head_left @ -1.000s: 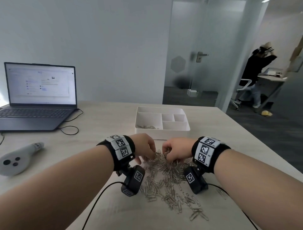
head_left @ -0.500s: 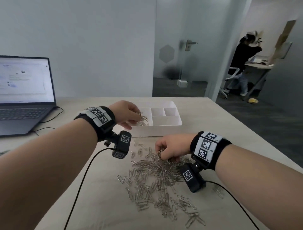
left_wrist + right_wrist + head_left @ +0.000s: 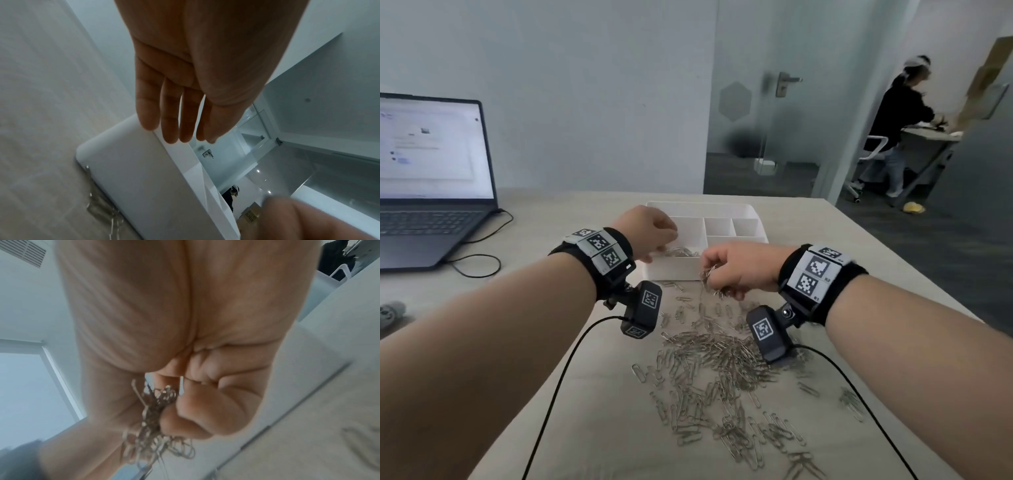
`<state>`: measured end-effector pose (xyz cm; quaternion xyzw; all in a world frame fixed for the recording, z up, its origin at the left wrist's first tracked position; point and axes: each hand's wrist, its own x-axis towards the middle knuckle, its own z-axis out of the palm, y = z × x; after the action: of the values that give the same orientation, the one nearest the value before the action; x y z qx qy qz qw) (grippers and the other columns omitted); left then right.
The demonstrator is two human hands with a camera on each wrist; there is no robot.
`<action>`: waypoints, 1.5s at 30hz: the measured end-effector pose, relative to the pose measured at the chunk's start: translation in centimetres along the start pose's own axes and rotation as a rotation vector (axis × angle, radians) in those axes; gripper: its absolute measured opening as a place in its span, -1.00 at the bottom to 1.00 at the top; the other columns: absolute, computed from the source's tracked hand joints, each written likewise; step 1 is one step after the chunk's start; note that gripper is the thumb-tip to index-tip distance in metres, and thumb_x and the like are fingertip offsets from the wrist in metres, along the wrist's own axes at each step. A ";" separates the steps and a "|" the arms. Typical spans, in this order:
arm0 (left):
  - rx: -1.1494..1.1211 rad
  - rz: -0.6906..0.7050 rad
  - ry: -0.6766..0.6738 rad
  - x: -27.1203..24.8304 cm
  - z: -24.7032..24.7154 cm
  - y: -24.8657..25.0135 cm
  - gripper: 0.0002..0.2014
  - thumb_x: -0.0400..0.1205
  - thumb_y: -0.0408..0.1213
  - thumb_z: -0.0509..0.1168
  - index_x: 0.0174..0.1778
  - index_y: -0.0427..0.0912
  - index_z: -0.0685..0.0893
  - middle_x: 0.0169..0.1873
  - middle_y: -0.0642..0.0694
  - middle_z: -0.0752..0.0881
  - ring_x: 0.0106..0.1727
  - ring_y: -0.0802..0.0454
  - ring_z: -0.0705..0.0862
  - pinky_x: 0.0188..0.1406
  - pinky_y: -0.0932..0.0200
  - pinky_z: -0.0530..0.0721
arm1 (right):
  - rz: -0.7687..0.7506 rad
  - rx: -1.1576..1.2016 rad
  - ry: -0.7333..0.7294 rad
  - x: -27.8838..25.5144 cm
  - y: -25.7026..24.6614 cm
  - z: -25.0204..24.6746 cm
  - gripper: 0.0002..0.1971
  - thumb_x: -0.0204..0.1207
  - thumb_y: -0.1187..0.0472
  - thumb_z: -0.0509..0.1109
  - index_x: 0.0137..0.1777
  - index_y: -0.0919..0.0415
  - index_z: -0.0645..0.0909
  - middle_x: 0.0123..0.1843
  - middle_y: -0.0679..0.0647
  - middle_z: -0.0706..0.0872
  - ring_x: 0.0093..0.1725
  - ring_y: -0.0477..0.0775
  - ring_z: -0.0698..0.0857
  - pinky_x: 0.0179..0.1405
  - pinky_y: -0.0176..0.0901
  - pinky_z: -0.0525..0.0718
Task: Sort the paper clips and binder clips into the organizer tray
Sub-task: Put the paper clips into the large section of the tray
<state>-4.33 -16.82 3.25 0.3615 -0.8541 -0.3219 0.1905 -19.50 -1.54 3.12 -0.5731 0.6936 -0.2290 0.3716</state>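
A white organizer tray [image 3: 674, 269] with several compartments stands mid-table. Silver paper clips [image 3: 681, 253] lie in its large left compartment. My left hand [image 3: 654, 236] hovers over that compartment; in the left wrist view its fingers [image 3: 168, 123] hang straight and hold nothing above the tray wall [image 3: 144, 178]. My right hand [image 3: 732, 270] is raised just in front of the tray's near wall and grips a bunch of paper clips [image 3: 710, 277], which dangle from the curled fingers [image 3: 195, 417] as a tangled bunch [image 3: 156, 426]. A big pile of loose paper clips [image 3: 719, 370] covers the table below. No binder clips show.
An open laptop [image 3: 431, 185] stands at the back left with a black cable [image 3: 482, 263] beside it. A grey controller [image 3: 390, 313] lies at the left edge. Cables trail from both wrist cameras. The table's right edge runs near my right forearm. A person stands beyond the glass door.
My left hand has let its clips go into the tray and now hangs open over it. My right hand has lifted a bunch of clips off the pile toward the tray.
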 end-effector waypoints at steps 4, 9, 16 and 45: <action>0.007 -0.016 0.018 -1.8 -0.7 -0.2 -0.88 0.62 -0.26 0.30 -0.06 -0.08 0.76 -0.15 -0.10 0.83 -0.11 -0.01 0.82 -0.47 0.18 0.75 | -0.038 0.084 0.187 2.7 -1.4 -1.3 -0.81 0.50 0.49 0.34 -0.13 0.18 0.60 -0.37 0.09 0.62 -0.51 -0.06 0.56 -0.58 -0.26 0.54; 0.208 0.002 -0.105 -4.5 -0.4 -1.0 -0.80 0.62 -0.20 0.29 0.04 -0.03 0.81 -0.11 -0.05 0.82 -0.29 0.02 0.72 -0.33 0.18 0.73 | -0.030 0.038 0.397 6.8 -1.8 -1.7 -0.86 0.47 0.41 0.34 -0.16 0.16 0.62 -0.37 0.10 0.65 -0.45 0.03 0.57 -0.52 -0.23 0.56; 0.487 0.086 -0.298 -6.0 1.6 -2.0 -0.53 0.61 -0.12 0.32 0.48 0.01 0.60 0.48 0.01 0.56 0.46 -0.03 0.54 0.47 0.04 0.49 | 0.022 -0.252 0.393 9.2 -2.2 -0.1 -0.92 0.46 0.26 0.45 -0.06 0.15 0.70 -0.14 0.24 0.85 -0.22 0.31 0.83 -0.28 0.00 0.73; 0.600 0.160 -0.648 -13.0 2.8 3.1 -0.21 0.29 0.29 0.54 0.46 0.26 0.51 0.44 0.14 0.49 0.44 0.05 0.50 0.47 -0.10 0.50 | 0.291 -0.663 -0.121 -8.1 -0.1 3.9 -0.07 0.19 -0.29 0.70 0.54 -0.17 0.35 0.34 0.06 0.52 0.02 0.11 0.78 -0.35 -0.13 0.79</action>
<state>1.22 -4.35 2.13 0.2143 -0.9504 -0.1410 -0.1756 -15.86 6.67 2.77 -0.5701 0.7812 0.0979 0.2347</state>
